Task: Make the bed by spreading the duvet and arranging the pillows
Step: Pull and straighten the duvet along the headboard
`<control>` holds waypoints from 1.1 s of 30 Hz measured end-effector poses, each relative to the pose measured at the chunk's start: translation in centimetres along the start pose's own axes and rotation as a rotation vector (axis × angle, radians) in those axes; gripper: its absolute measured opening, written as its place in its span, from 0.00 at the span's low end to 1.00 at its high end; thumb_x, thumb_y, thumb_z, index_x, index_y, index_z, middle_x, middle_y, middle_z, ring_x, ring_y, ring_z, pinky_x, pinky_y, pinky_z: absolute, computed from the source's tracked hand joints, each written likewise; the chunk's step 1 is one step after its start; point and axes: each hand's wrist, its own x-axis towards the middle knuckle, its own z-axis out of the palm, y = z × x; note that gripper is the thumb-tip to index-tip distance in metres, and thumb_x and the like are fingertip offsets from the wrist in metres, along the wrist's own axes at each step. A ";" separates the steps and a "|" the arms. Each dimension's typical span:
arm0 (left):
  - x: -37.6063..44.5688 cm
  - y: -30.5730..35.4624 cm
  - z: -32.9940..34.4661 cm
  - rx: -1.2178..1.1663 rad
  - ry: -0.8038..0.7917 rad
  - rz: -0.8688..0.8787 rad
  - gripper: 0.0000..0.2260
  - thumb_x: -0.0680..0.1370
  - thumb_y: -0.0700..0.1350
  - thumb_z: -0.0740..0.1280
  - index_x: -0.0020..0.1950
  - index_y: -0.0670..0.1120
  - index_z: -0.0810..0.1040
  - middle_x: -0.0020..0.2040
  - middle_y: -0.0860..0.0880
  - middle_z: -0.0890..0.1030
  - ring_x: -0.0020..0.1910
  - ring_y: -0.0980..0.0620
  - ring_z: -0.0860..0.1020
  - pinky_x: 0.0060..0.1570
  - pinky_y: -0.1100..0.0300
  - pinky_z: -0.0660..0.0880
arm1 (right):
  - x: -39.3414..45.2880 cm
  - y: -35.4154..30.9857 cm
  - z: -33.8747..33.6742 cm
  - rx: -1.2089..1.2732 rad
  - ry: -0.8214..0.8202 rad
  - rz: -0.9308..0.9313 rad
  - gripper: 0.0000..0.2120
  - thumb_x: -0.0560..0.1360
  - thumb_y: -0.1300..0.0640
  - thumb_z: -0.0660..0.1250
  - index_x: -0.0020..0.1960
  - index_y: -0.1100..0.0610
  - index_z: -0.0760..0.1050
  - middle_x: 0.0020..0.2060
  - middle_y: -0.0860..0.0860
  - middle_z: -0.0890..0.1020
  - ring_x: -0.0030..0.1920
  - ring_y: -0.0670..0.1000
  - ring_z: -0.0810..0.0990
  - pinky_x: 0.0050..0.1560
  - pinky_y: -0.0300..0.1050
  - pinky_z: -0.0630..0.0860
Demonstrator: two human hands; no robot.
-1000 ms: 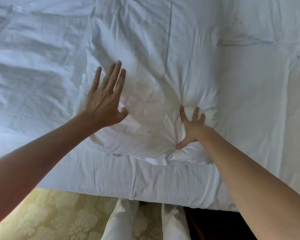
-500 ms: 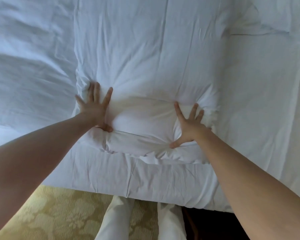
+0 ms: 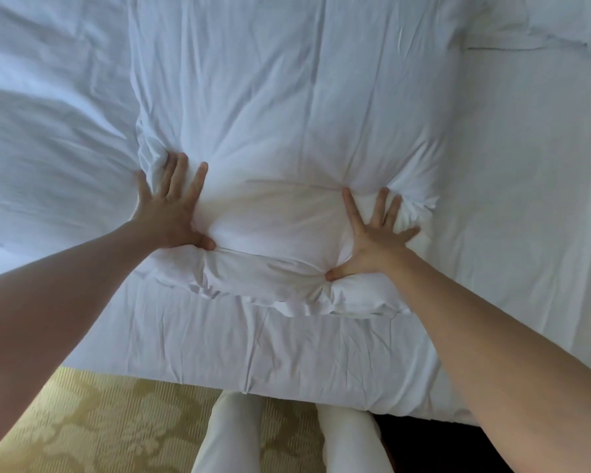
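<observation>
Since a second ago our left hand [image 3: 171, 213] dropped onto the plump white fabric pillow [image 3: 280, 186], at nine o'clock; our right hand [image 3: 372, 240] presses at three, both grips spread flat, atop the white bed [image 3: 512, 233].

both arms stretched forward, bare forearms. left hand [image 3: 171, 209] flat, palm down, fingers straight and close, thumb tucked toward the middle. right hand [image 3: 372, 240] flat, palm down, fingers splayed wide, thumb pointing inward.
</observation>
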 end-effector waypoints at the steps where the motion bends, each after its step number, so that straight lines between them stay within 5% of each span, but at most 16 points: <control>1: -0.2 0.1 -0.7 0.020 -0.014 -0.008 0.66 0.56 0.80 0.64 0.74 0.54 0.24 0.78 0.41 0.32 0.77 0.43 0.31 0.70 0.29 0.44 | -0.2 0.0 -0.9 -0.009 -0.049 -0.005 0.76 0.46 0.26 0.77 0.64 0.33 0.15 0.69 0.60 0.19 0.71 0.66 0.22 0.62 0.85 0.45; 3: -0.7 0.7 -2.7 0.107 -0.042 -0.029 0.65 0.58 0.78 0.66 0.77 0.51 0.28 0.79 0.39 0.37 0.78 0.39 0.36 0.71 0.30 0.42 | -0.6 0.3 -3.0 -0.030 -0.146 -0.005 0.74 0.49 0.27 0.77 0.65 0.31 0.17 0.72 0.60 0.22 0.74 0.67 0.27 0.66 0.81 0.49; 5: -0.7 1.5 -5.7 0.169 -0.051 -0.006 0.62 0.62 0.74 0.68 0.78 0.49 0.32 0.77 0.37 0.54 0.77 0.35 0.53 0.71 0.31 0.48 | -1.4 0.4 -6.2 -0.055 -0.147 -0.035 0.66 0.55 0.26 0.75 0.75 0.34 0.30 0.78 0.59 0.35 0.78 0.66 0.40 0.73 0.71 0.53; 7: 0.0 2.2 -9.4 0.030 0.026 0.041 0.57 0.66 0.68 0.72 0.79 0.52 0.37 0.68 0.38 0.69 0.67 0.34 0.69 0.65 0.36 0.65 | -1.9 0.3 -9.8 0.049 0.150 -0.071 0.49 0.63 0.30 0.73 0.77 0.45 0.57 0.78 0.58 0.57 0.77 0.60 0.57 0.73 0.60 0.61; 8: 0.6 2.5 -11.2 -0.061 0.097 0.064 0.54 0.67 0.65 0.73 0.80 0.54 0.40 0.67 0.39 0.70 0.65 0.35 0.72 0.60 0.37 0.70 | -1.8 0.1 -11.5 0.127 0.348 -0.074 0.43 0.66 0.33 0.73 0.75 0.47 0.63 0.76 0.57 0.61 0.76 0.59 0.60 0.71 0.58 0.64; 9: 1.2 2.9 -12.7 -0.119 0.185 0.095 0.53 0.67 0.64 0.74 0.80 0.55 0.43 0.70 0.39 0.67 0.66 0.35 0.70 0.58 0.37 0.71 | -1.4 -0.3 -12.9 0.180 0.470 -0.083 0.42 0.67 0.36 0.74 0.75 0.47 0.62 0.77 0.56 0.59 0.76 0.60 0.57 0.70 0.60 0.64; 11: 3.2 4.0 -14.7 -0.101 0.324 0.163 0.54 0.65 0.67 0.73 0.80 0.57 0.42 0.78 0.41 0.53 0.75 0.35 0.57 0.64 0.32 0.65 | -0.1 -1.1 -14.3 0.142 0.421 -0.078 0.52 0.66 0.38 0.76 0.79 0.42 0.47 0.79 0.57 0.46 0.78 0.64 0.46 0.70 0.68 0.61; 15: 7.1 5.6 -13.4 -0.081 0.126 0.150 0.60 0.62 0.70 0.73 0.76 0.62 0.31 0.78 0.47 0.31 0.77 0.38 0.34 0.66 0.23 0.48 | 4.0 -1.0 -12.4 0.033 0.201 -0.008 0.68 0.59 0.37 0.80 0.73 0.33 0.26 0.75 0.56 0.26 0.76 0.68 0.33 0.63 0.82 0.55; 24: 12.5 6.9 -11.9 -0.055 -0.206 0.003 0.63 0.61 0.70 0.74 0.70 0.65 0.22 0.72 0.50 0.20 0.73 0.42 0.25 0.59 0.18 0.48 | 9.9 -0.3 -13.6 -0.009 -0.050 0.025 0.71 0.50 0.30 0.80 0.51 0.26 0.13 0.67 0.59 0.17 0.71 0.77 0.31 0.66 0.80 0.54; 27: 13.4 8.2 -13.0 0.030 -0.327 -0.035 0.62 0.63 0.68 0.74 0.71 0.63 0.22 0.72 0.48 0.20 0.73 0.41 0.25 0.62 0.20 0.48 | 10.9 -0.3 -14.5 -0.067 -0.107 0.022 0.71 0.52 0.30 0.79 0.59 0.27 0.16 0.69 0.60 0.19 0.72 0.76 0.33 0.68 0.77 0.54; 29: 14.0 9.0 -15.3 0.113 -0.373 0.006 0.55 0.71 0.63 0.72 0.76 0.57 0.28 0.77 0.42 0.29 0.77 0.39 0.34 0.69 0.30 0.48 | 10.6 -0.5 -16.3 -0.137 -0.071 -0.005 0.65 0.59 0.32 0.77 0.74 0.34 0.28 0.77 0.62 0.34 0.76 0.71 0.43 0.72 0.70 0.57; 30: 14.3 9.3 -16.7 0.145 -0.362 0.051 0.50 0.73 0.60 0.71 0.79 0.55 0.35 0.79 0.38 0.39 0.78 0.37 0.45 0.71 0.35 0.53 | 10.2 -0.6 -17.6 -0.151 0.009 -0.045 0.56 0.64 0.33 0.75 0.79 0.39 0.43 0.79 0.60 0.49 0.77 0.66 0.53 0.72 0.64 0.61; 32: 15.0 9.1 -20.2 0.164 -0.222 0.144 0.39 0.73 0.61 0.71 0.78 0.51 0.60 0.74 0.39 0.65 0.71 0.38 0.68 0.66 0.43 0.68 | 9.8 -0.4 -20.9 -0.032 0.361 -0.099 0.29 0.69 0.38 0.73 0.65 0.49 0.75 0.66 0.55 0.75 0.68 0.59 0.73 0.63 0.53 0.71; 33: 15.5 8.8 -22.0 0.102 -0.091 0.171 0.32 0.73 0.62 0.71 0.72 0.48 0.68 0.68 0.41 0.72 0.66 0.39 0.73 0.61 0.46 0.71 | 9.9 -0.2 -22.6 0.045 0.556 -0.111 0.21 0.69 0.41 0.72 0.56 0.53 0.78 0.58 0.55 0.80 0.62 0.58 0.76 0.58 0.51 0.73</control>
